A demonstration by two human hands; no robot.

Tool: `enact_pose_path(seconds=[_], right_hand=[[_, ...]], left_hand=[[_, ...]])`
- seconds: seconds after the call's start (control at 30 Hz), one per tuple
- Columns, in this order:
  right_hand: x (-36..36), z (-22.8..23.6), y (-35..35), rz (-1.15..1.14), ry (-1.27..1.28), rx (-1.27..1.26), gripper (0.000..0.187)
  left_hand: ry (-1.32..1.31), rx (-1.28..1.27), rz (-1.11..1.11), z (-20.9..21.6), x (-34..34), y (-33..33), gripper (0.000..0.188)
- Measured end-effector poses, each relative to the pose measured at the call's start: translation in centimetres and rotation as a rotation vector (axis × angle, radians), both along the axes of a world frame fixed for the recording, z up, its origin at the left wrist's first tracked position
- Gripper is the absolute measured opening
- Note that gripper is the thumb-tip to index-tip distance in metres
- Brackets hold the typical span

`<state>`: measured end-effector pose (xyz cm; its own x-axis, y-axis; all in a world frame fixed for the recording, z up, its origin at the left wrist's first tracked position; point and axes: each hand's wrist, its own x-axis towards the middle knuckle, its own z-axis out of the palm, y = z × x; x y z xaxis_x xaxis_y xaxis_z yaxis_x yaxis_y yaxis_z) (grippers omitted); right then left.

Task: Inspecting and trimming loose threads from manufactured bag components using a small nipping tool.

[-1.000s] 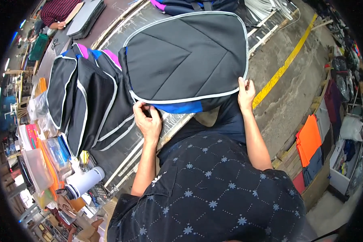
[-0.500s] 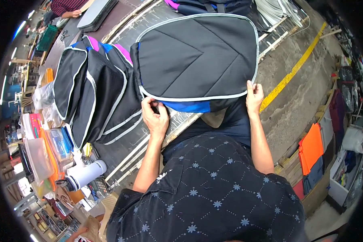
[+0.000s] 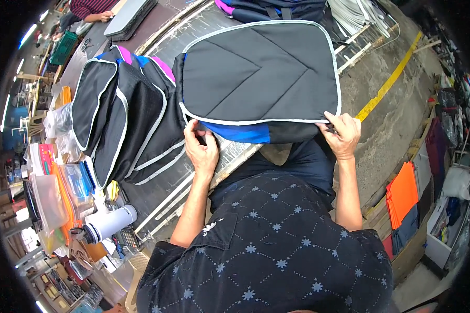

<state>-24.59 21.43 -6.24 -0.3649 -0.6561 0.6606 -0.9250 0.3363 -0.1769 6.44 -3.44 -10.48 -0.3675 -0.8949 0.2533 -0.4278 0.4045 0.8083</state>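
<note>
A black backpack (image 3: 261, 73) lies before me, its padded panel stitched in V-shaped lines and edged with pale grey piping. A blue strip shows along its near side. At the near left corner, my left hand (image 3: 201, 150) pinches the piped edge between thumb and fingers. My right hand (image 3: 342, 136) grips the near right corner, thumb and fingertips closed over the border. The bag's underside is hidden. To its left, several black bag pieces (image 3: 122, 112) with grey piping and blue and purple parts rest on the table, close to my left hand.
Another dark backpack (image 3: 277, 11) sits at the far edge. Left are a white bottle (image 3: 112, 223), plastic folders (image 3: 52, 195) and grey panels (image 3: 130, 18), near another person's hand (image 3: 107, 16). Bundled white strips (image 3: 357, 18) lie far right; a yellow line (image 3: 391, 78) marks the floor.
My right hand has shifted slightly right and nearer to me, turning inward over the corner. The backpack has moved a little to the right. My left hand keeps its hold.
</note>
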Motion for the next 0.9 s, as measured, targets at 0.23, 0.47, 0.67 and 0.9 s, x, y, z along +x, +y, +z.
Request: enact_pose_path(seconds=[0.23, 0.47, 0.67, 0.9], right_hand=[[1.7, 10.6, -1.7, 0.303, -0.009, -0.152, 0.030], [1.9, 13.8, -1.7, 0.357, -0.487, -0.628, 0.028], [2.3, 14.6, -0.9, 0.290, -0.618, -0.749, 0.026], [1.8, 10.7, 0.8, 0.162, -0.828, -0.704, 0.035]], left_hand=[[0.188, -0.011, 0.026, -1.1, 0.1, -0.7, 0.064], [1.220, 1.296, -0.221, 6.5, -1.7, -0.6, 0.046], [1.328, 0.961, -0.490, 11.7, -2.7, -3.4, 0.045], [1.182, 0.784, -0.338, 15.7, -5.7, -4.6, 0.028]])
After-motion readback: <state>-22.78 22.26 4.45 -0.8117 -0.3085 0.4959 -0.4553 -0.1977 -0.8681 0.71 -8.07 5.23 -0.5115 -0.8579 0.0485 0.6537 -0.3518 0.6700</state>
